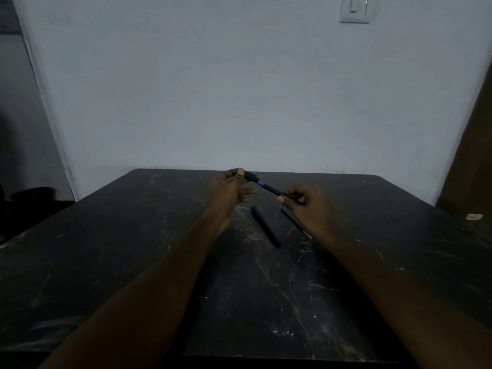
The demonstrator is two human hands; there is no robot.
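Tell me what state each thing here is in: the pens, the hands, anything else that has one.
Cap: pinched in the left hand, at the pen's blue neck; seated or not, unclear.
Held pen: gripped by the right hand, raised above the table.
Middle pen: lying flat, untouched, apparently capped.
Thin pen: lying flat, partly hidden by the right hand.
Light switch: position unclear.

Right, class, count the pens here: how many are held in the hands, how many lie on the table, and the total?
Held: 1, the uncapped pen in the right hand, its cap in the left hand.
Lying on the table: 2, the fully visible pen and the half-hidden pen.
Total: 3
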